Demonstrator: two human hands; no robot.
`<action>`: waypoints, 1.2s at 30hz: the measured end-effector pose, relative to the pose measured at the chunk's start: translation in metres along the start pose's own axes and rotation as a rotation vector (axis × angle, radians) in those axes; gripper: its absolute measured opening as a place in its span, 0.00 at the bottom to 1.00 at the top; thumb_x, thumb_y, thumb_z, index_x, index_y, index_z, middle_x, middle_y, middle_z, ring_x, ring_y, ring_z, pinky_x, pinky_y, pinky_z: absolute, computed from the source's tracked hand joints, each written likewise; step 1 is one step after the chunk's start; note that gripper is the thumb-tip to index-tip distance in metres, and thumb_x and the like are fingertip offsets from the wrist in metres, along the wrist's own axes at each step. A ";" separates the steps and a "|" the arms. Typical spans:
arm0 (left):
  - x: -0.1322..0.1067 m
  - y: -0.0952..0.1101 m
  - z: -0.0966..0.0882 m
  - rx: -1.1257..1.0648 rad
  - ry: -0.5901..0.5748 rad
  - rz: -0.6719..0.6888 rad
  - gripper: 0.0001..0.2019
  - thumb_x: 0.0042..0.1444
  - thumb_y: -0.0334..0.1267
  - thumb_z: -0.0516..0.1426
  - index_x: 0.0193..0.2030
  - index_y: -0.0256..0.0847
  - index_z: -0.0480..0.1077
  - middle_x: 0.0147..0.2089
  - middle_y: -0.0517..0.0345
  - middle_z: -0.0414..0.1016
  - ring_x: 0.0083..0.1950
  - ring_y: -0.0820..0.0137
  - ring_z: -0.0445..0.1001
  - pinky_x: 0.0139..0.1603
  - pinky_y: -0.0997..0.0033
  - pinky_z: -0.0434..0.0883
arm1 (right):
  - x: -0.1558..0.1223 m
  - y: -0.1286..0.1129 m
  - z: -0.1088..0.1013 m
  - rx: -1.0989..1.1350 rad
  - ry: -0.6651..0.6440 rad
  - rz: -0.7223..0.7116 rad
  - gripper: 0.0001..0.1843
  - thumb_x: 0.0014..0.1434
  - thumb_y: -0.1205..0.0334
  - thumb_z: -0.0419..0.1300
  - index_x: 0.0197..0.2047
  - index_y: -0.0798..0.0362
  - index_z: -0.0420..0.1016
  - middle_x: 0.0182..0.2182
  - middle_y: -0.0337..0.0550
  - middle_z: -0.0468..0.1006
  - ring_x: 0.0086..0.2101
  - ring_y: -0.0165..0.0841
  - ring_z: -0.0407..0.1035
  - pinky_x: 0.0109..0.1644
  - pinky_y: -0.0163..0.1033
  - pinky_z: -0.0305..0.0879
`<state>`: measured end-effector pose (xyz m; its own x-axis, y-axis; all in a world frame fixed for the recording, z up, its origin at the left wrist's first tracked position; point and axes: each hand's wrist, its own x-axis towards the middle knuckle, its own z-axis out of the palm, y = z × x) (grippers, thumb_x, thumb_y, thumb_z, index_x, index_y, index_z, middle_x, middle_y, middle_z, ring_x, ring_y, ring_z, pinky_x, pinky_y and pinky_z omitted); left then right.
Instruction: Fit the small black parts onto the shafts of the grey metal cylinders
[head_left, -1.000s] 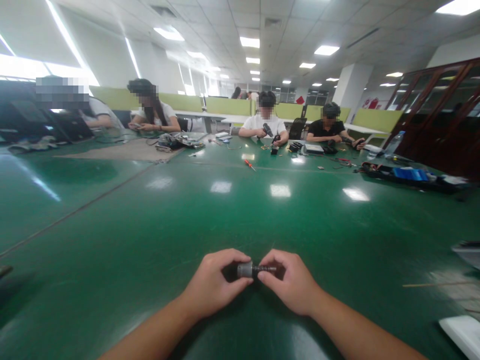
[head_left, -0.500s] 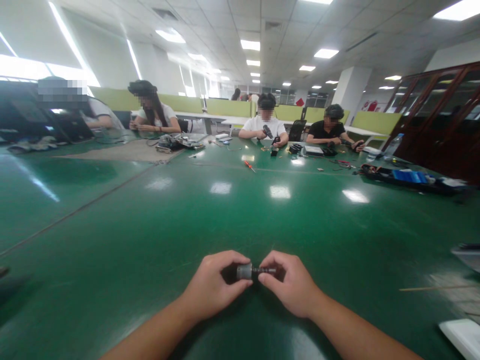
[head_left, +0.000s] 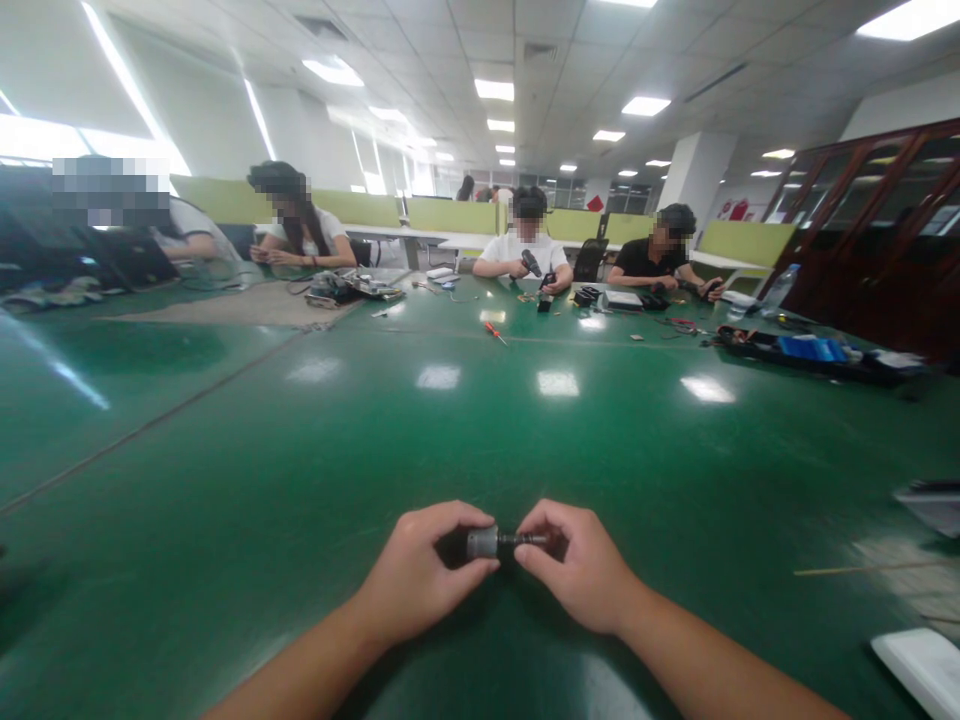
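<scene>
Just above the green table, in the head view, both hands hold one small metal part in front of me. Thumb and fingers of my left hand (head_left: 431,570) close around a grey metal cylinder (head_left: 482,543) at the part's left end. From the cylinder a thin, ridged metal shaft (head_left: 507,539) runs to the right, lying level. My right hand (head_left: 581,565) pinches this shaft, its thumb and index finger a little apart from the cylinder. The shaft's far end lies within the curl of my right fingers. What kind of part it is, I cannot make out.
A red screwdriver (head_left: 495,333) lies farther across the green table (head_left: 360,450). At right are a black tray with blue contents (head_left: 814,350), a thin stick (head_left: 862,571) and a white object (head_left: 919,668). Several people sit opposite; one person (head_left: 525,250) holds a power drill (head_left: 531,263).
The whole view has shifted slightly left. Both hands keep their grip on the part; the gap between the cylinder and my right fingertips looks slightly wider.
</scene>
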<state>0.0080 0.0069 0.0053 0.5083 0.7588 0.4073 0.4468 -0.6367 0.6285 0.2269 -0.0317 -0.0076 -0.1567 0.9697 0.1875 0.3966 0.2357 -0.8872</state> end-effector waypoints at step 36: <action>0.003 -0.005 -0.005 0.131 0.062 0.036 0.12 0.48 0.39 0.67 0.41 0.45 0.78 0.39 0.57 0.83 0.39 0.64 0.82 0.43 0.68 0.78 | 0.003 -0.003 0.000 0.076 0.015 0.003 0.02 0.53 0.67 0.64 0.32 0.53 0.75 0.25 0.36 0.74 0.26 0.28 0.66 0.31 0.32 0.61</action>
<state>0.0034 0.0132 0.0071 0.4816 0.7393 0.4706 0.5232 -0.6733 0.5224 0.2256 -0.0292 -0.0045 -0.1418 0.9714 0.1904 0.3267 0.2275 -0.9173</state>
